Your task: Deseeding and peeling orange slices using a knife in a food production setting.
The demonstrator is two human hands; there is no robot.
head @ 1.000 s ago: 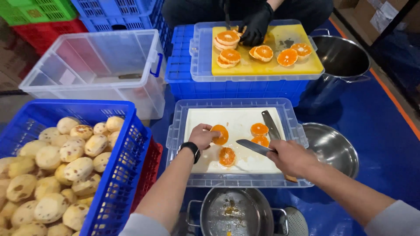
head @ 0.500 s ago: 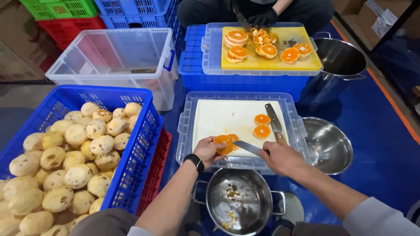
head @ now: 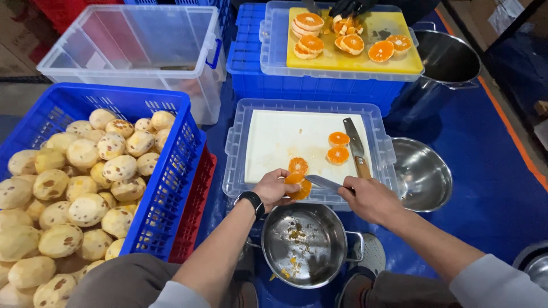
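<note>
Both hands have drawn back over the pot (head: pixel 305 245): left (head: pixel 274 189) gripping orange half (head: pixel 298 185), right (head: pixel 368 198) gripping knife (head: pixel 322 182).

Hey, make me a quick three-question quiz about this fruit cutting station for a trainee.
1. True or false: the left hand holds an orange slice at the near edge of the white cutting board.
2. What is in the right hand? A) spoon B) knife C) peeler
3. How many loose orange halves lie on the white board beside the spare knife?

Key:
1. True.
2. B, a knife, its blade against the slice.
3. Two orange halves; the steel pot below holds only scraps.
</note>
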